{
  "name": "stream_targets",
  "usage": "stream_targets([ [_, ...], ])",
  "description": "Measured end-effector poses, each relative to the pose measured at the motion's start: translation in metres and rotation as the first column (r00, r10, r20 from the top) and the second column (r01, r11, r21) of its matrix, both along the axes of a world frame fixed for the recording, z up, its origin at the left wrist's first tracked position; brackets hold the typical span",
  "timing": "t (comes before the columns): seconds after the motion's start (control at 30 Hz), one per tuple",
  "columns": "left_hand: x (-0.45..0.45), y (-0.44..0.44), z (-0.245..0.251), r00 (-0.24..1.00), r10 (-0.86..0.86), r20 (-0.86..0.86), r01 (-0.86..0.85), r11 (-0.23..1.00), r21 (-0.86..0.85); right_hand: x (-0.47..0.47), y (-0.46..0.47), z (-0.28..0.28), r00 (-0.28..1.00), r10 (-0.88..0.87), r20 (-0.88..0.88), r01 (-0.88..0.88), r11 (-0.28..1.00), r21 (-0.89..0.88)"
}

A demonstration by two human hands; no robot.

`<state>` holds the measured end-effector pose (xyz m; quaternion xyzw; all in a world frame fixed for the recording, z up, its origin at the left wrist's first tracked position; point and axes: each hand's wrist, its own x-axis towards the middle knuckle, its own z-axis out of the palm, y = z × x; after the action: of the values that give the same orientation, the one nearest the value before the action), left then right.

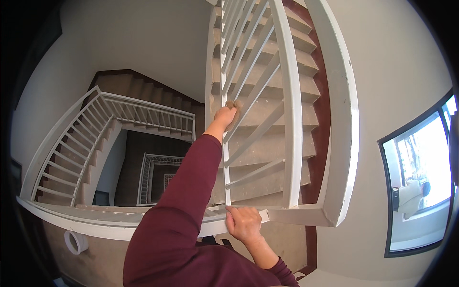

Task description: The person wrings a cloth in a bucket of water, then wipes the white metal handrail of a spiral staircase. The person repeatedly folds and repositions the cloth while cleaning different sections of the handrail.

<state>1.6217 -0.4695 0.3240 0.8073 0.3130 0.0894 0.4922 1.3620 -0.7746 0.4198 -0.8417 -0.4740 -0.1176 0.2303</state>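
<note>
My left hand reaches out over the stairwell, closed on a brown cloth. The cloth lies against the lower bar and slanting balusters of a white stair railing. Nearer to me, my right hand grips the white handrail that runs across in front of my body, its fingers wrapped over the rail near a corner. Beyond the balusters, concrete steps with pale specks are visible. Part of the cloth is hidden behind my left hand.
The stairwell drops several floors at the left, ringed by white railings. An open white cylindrical container stands on the landing at lower left. At the right, a dark-framed window is set in the wall.
</note>
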Motion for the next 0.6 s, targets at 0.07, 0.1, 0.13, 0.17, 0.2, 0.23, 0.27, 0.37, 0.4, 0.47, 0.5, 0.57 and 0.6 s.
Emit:
stream_targets([
  [0.07, -0.036, -0.008, -0.048, 0.919, -0.247, -0.308, 0.301, 0.943, 0.14, -0.001, -0.001, 0.0, 1.0, -0.003, -0.006, 0.003, 1.0, -0.013],
  [0.1, -0.045, -0.013, -0.064, 0.864, -0.332, -0.378, 0.401, 0.908, 0.12, -0.001, -0.001, 0.0, 1.0, -0.011, -0.022, 0.011, 1.0, -0.019],
  [0.13, -0.055, -0.016, -0.077, 0.797, -0.41, -0.444, 0.496, 0.863, 0.094, -0.001, -0.001, 0.0, 1.0, -0.01, -0.022, 0.01, 1.0, -0.023],
  [0.17, -0.065, -0.017, -0.087, 0.724, -0.478, -0.497, 0.58, 0.812, 0.065, 0.0, 0.0, 0.0, 1.0, -0.008, -0.016, 0.008, 1.0, -0.008],
  [0.2, -0.066, -0.013, -0.092, 0.786, -0.435, -0.439, 0.519, 0.851, 0.086, 0.0, 0.0, 0.001, 1.0, -0.004, -0.021, 0.004, 1.0, 0.0],
  [0.23, -0.063, -0.005, -0.089, 0.85, -0.38, -0.365, 0.446, 0.888, 0.112, 0.0, 0.001, 0.001, 1.0, 0.003, -0.023, -0.003, 1.0, 0.009],
  [0.27, -0.057, 0.005, -0.083, 0.931, -0.284, -0.231, 0.301, 0.953, 0.038, 0.0, 0.001, 0.002, 1.0, 0.001, -0.029, 0.0, 1.0, 0.016],
  [0.37, -0.019, 0.029, -0.028, 0.96, 0.152, 0.235, -0.068, 0.941, -0.332, 0.001, 0.003, 0.004, 0.999, 0.011, -0.04, -0.01, 1.0, 0.03],
  [0.4, -0.007, 0.037, 0.002, 0.915, 0.188, 0.358, -0.067, 0.944, -0.323, 0.001, 0.003, 0.004, 0.999, 0.009, -0.033, -0.008, 1.0, 0.024],
  [0.47, 0.009, 0.04, 0.063, 0.736, 0.163, 0.657, 0.092, 0.938, -0.335, 0.002, 0.003, 0.004, 0.999, -0.001, -0.032, 0.002, 1.0, 0.022],
  [0.5, 0.015, 0.033, 0.09, 0.633, 0.127, 0.764, 0.197, 0.928, -0.317, 0.002, 0.003, 0.003, 0.999, -0.001, -0.037, 0.002, 1.0, 0.014],
  [0.57, 0.024, 0.015, 0.131, 0.585, -0.047, 0.81, 0.274, 0.951, -0.142, 0.002, 0.002, 0.001, 0.999, -0.004, -0.05, 0.004, 1.0, 0.007],
  [0.6, 0.03, 0.003, 0.144, 0.619, -0.074, 0.782, 0.318, 0.934, -0.163, 0.002, 0.001, 0.0, 0.999, 0.0, -0.035, 0.001, 1.0, 0.013],
])
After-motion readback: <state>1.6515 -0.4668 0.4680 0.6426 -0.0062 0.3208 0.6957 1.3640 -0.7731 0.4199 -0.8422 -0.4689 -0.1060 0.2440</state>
